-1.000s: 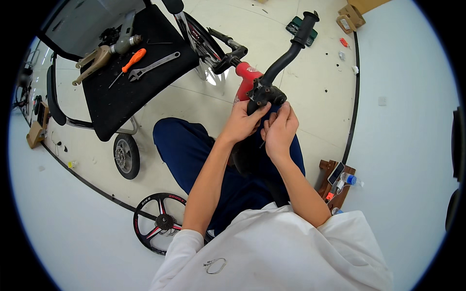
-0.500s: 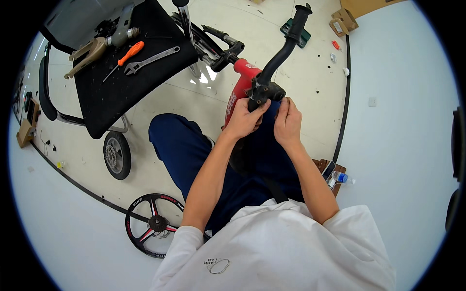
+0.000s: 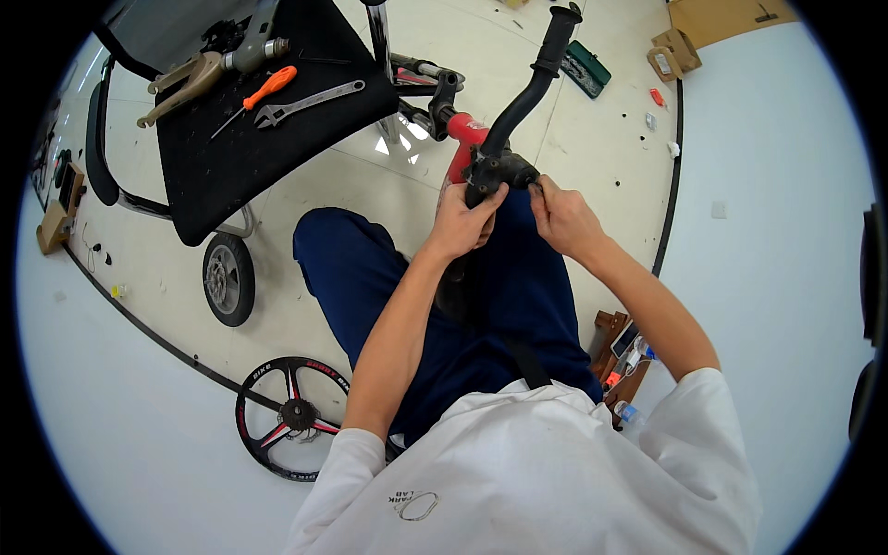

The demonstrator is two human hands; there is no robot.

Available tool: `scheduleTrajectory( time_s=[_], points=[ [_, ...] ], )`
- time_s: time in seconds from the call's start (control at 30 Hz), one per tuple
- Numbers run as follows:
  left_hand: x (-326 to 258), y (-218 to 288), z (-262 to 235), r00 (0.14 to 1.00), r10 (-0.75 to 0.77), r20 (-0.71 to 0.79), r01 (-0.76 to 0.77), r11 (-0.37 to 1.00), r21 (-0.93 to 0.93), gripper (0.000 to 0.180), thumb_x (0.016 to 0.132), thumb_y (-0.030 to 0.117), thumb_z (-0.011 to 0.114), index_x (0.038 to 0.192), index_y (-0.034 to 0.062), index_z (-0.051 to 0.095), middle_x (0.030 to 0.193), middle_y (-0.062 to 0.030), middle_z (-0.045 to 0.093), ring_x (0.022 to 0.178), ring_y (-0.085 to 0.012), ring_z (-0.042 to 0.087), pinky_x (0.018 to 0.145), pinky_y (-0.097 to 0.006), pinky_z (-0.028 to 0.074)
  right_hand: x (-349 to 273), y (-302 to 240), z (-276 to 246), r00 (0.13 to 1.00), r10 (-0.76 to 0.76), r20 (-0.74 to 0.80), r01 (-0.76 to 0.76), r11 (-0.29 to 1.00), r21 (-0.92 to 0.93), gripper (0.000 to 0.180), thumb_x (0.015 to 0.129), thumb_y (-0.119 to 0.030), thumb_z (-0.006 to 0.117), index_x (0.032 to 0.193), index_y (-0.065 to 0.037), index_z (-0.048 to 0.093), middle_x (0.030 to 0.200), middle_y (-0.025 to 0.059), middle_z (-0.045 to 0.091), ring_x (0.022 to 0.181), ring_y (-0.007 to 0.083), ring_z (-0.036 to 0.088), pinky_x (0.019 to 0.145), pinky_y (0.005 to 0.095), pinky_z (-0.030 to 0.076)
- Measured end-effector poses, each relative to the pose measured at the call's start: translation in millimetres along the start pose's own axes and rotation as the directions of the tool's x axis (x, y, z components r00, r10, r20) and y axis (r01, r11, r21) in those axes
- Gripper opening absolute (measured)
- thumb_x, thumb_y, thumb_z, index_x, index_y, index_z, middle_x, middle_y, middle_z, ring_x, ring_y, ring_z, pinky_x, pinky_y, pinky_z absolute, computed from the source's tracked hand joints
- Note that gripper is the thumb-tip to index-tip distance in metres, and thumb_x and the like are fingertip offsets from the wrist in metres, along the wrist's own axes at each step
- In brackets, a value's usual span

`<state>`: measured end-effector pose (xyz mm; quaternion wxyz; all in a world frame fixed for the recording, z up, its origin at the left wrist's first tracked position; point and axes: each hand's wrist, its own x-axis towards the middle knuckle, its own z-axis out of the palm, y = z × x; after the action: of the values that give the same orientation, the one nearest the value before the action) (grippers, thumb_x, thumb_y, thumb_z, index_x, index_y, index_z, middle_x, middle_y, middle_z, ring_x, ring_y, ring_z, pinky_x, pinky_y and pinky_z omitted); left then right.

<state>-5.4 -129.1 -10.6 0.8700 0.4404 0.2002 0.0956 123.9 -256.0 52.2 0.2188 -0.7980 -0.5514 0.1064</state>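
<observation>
Gripping the handlebar near the red frame, my left hand curls beside the stem; from here I can't tell whether my right hand, at the stem's end, pinches anything.

Left, on the chair seat, the screwdriver lay between fork and wrench! A wheel sat nearer, left of the person; the handlebar stood ahead, a case to its right.

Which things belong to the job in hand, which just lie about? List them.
In hand:
black handlebar, in the left hand
black stem, right hand at its end
red frame

Seemingly lying about:
orange screwdriver, adjustable wrench, on the chair
three-spoke wheel
cardboard box
plastic bottle
</observation>
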Motion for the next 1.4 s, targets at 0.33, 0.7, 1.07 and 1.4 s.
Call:
scheduleTrajectory(
  time_s=[0.33, 0.7, 1.07, 1.4],
  points=[
    [5.0, -1.2, 1.7, 0.999, -0.024, -0.032, 0.024, 1.0, 0.011, 0.045, 0.094, 0.032, 0.064, 0.061, 0.0077, 0.044, 0.047, 0.0009, 0.04, 0.036, -0.0078, 0.036, 0.035, -0.024, 0.027, 13.7, 15.2, -21.0, 0.968, -0.12, 0.221, 0.138, 0.988, -0.067, 0.013, 0.092, -0.008, 0.055, 0.095, 0.003, 0.049, 0.056, 0.0229, 0.053, 0.05, 0.0408, 0.056, 0.047, 0.0466, 0.044],
    [14.0, -4.9, 10.6, 0.997, 0.03, -0.074, -0.023, 0.996, 0.092, 0.046, 0.093, 0.033, 0.065, 0.059, 0.0069, 0.048, 0.047, 0.0005, 0.044, 0.038, -0.0077, 0.041, 0.037, -0.025, 0.03, 28.7, 12.8, -47.0, 0.888, -0.091, 0.45, 0.202, 0.958, -0.205, 0.022, 0.093, -0.016, 0.057, 0.093, 0.003, 0.046, 0.054, 0.0214, 0.052, 0.052, 0.0411, 0.057, 0.05, 0.0485, 0.045],
    [18.7, -2.8, 13.2, 0.998, -0.003, -0.056, 0.009, 0.994, 0.112, 0.044, 0.093, 0.031, 0.065, 0.06, 0.0057, 0.052, 0.048, 0.0017, 0.046, 0.041, -0.007, 0.043, 0.04, -0.025, 0.032, 29.5, 17.7, -52.8, 0.883, -0.095, 0.459, 0.206, 0.958, -0.198, 0.023, 0.095, -0.019, 0.054, 0.091, 0.002, 0.048, 0.054, 0.0217, 0.052, 0.051, 0.0415, 0.055, 0.049, 0.049, 0.044],
    [18.2, -3.4, 14.6, 0.993, 0.054, -0.104, -0.045, 0.995, 0.091, 0.04, 0.092, 0.033, 0.067, 0.066, 0.0061, 0.053, 0.05, 0.0029, 0.046, 0.041, -0.0058, 0.043, 0.039, -0.024, 0.031, 5.3, 5.7, -15.0, 0.993, 0.104, 0.05, -0.109, 0.987, 0.118, 0.018, 0.096, -0.012, 0.052, 0.088, 0.004, 0.054, 0.058, 0.0214, 0.052, 0.053, 0.0399, 0.053, 0.051, 0.0424, 0.04]
  ],
)
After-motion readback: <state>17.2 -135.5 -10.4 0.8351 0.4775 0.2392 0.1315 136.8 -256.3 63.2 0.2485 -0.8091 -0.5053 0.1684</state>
